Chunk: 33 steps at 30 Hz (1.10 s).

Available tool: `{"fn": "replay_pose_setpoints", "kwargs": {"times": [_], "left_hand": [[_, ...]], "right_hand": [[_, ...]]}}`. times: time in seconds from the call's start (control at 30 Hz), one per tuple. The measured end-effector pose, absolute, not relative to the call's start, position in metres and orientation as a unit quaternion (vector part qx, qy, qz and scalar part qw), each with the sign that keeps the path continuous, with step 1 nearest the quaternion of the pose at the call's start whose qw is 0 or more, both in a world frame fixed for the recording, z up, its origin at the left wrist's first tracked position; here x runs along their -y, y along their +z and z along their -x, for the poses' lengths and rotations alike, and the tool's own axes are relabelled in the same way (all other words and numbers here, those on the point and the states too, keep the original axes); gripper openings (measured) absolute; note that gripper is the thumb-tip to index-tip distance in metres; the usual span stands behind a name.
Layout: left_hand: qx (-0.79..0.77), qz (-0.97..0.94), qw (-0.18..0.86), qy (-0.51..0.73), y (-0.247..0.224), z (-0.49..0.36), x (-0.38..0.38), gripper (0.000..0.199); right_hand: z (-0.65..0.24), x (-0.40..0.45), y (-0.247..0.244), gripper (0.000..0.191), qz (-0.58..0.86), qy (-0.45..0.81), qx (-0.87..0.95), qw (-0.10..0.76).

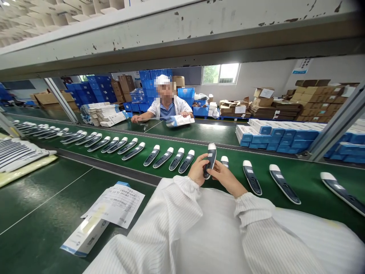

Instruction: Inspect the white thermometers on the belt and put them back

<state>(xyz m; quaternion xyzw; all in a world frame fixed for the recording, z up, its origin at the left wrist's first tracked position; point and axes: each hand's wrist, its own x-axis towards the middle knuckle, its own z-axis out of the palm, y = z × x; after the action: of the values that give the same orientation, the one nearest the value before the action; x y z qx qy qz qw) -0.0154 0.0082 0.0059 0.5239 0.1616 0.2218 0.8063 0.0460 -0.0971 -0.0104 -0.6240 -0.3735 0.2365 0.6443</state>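
A dark device with a white tip point(211, 160) stands nearly upright between my two hands, above the green belt. My left hand point(198, 170) grips it from the left side, fingers wrapped round it. From the right, my right hand point(226, 176) holds its lower part between thumb and fingers. Just behind my right hand lies a similar device point(224, 161), partly hidden. More such devices lie in a row on the green belt point(196, 146), among them one to the left point(186, 161) and one to the right point(252, 177).
A white box point(85, 234) with printed paper point(122, 201) lies at the lower left, near stacked devices point(23, 154). Across the belt, a person point(167, 102) handles a white-blue package point(180, 121). Blue-white boxes point(282, 137) stand at the right; a shelf point(182, 32) hangs overhead.
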Motion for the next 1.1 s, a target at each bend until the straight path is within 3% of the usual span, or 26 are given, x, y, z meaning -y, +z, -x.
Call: {"fn": "replay_pose_setpoints", "kwargs": {"times": [0.07,0.13,0.2,0.27,0.43,0.6,0.8,1.1], "left_hand": [[-0.161,-0.632,0.715,0.253,0.005,0.017,-0.015,0.027],[-0.180,-0.758,0.554,0.293,0.005,0.020,-0.026,0.028],[-0.222,-0.839,0.409,0.280,0.003,0.023,-0.038,0.038],[-0.260,-0.864,0.362,0.235,0.001,0.025,-0.048,0.050],[-0.267,-0.822,0.461,0.201,-0.002,0.020,-0.055,0.051],[-0.217,-0.717,0.638,0.180,0.003,0.019,-0.049,0.040],[-0.150,-0.585,0.777,0.176,0.006,0.022,-0.037,0.029],[-0.186,-0.725,0.641,0.173,0.001,0.020,-0.013,0.041]], "right_hand": [[-0.044,0.099,-0.011,0.050,0.576,0.280,0.353,0.682],[-0.046,0.103,-0.012,0.047,0.548,0.292,0.345,0.704],[-0.048,0.106,-0.012,0.045,0.536,0.297,0.343,0.711],[-0.049,0.108,-0.011,0.046,0.532,0.302,0.339,0.715],[-0.048,0.106,-0.012,0.045,0.541,0.285,0.339,0.715],[-0.054,0.100,-0.020,0.049,0.601,0.220,0.322,0.698],[-0.067,0.096,-0.032,0.059,0.635,0.164,0.322,0.682],[-0.064,0.099,-0.024,0.064,0.707,0.008,0.349,0.615]]}}
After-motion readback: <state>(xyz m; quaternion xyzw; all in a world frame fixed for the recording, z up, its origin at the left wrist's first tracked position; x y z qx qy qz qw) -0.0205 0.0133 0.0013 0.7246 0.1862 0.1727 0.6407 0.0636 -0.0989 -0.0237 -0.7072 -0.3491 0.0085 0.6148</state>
